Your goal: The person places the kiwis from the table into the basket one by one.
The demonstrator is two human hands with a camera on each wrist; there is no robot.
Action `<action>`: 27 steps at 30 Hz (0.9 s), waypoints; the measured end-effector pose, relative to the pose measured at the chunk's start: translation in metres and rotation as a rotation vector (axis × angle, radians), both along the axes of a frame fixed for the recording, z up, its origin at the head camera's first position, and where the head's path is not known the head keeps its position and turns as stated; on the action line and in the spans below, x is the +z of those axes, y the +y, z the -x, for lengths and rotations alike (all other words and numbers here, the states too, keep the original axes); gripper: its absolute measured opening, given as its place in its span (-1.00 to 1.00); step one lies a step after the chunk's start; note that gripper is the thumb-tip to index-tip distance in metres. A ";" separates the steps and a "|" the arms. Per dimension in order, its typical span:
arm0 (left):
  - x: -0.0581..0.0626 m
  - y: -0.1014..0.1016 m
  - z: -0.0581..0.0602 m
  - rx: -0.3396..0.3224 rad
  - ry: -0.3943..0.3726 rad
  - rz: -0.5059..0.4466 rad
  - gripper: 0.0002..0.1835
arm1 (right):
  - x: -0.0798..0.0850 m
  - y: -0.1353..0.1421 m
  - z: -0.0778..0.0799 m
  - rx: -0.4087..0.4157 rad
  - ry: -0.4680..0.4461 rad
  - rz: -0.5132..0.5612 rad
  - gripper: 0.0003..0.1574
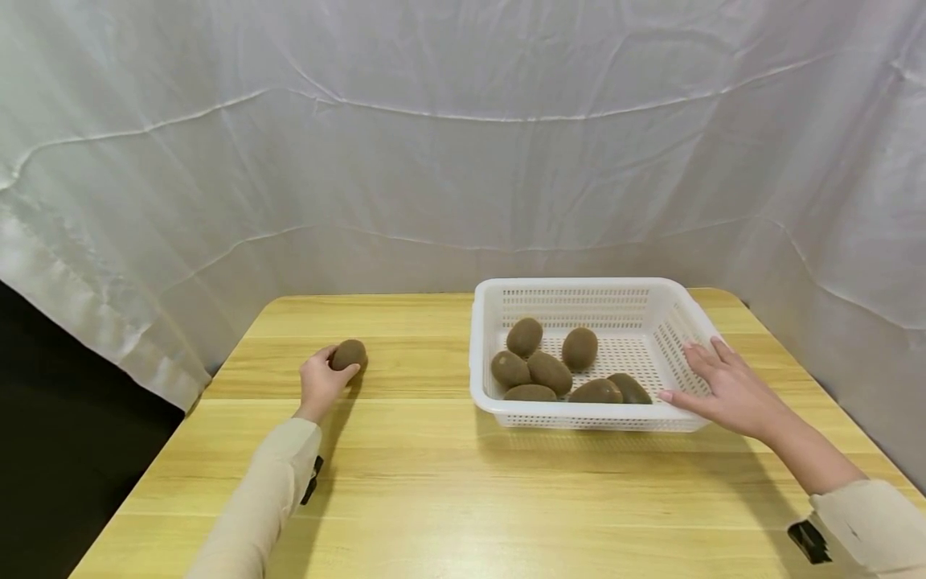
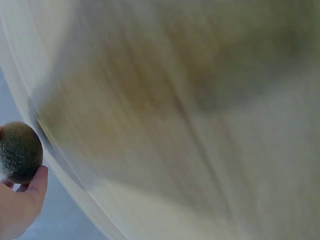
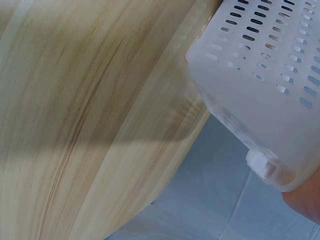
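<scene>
On the left side of the table, my left hand [image 1: 322, 384] pinches a brown kiwi [image 1: 350, 355] between thumb and fingers. The left wrist view shows the same kiwi [image 2: 21, 152] at its left edge, with a thumb along its side. My right hand [image 1: 731, 394] rests on the right rim of a white plastic basket [image 1: 579, 413], fingers spread and fairly straight, thumb by the front rim. Inside the basket lie several kiwis [image 1: 550, 374], mostly toward its left and front. In the right wrist view, only a small part of that hand shows beside the perforated basket wall [image 3: 250, 100].
Both hands work over a light wood table [image 1: 434, 482]. A pale grey curtain [image 1: 506, 177] hangs behind the table and along its sides. At the lower left is a black area [image 1: 65, 434] beyond the table edge.
</scene>
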State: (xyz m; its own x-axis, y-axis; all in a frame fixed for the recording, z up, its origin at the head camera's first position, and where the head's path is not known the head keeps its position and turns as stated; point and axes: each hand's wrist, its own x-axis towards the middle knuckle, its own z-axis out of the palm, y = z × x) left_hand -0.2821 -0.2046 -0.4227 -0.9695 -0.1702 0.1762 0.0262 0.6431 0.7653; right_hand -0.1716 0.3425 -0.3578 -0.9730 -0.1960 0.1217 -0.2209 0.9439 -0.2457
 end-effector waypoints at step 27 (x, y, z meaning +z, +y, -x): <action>0.014 0.009 -0.019 -0.208 -0.030 -0.021 -0.38 | 0.001 0.000 0.001 -0.007 -0.010 -0.002 0.15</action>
State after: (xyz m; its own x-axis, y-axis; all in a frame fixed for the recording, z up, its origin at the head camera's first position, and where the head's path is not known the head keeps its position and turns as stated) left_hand -0.2632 -0.1960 -0.4087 -0.9889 0.0313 0.1453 0.1341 0.6097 0.7812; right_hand -0.1722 0.3420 -0.3572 -0.9756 -0.1892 0.1112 -0.2115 0.9459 -0.2462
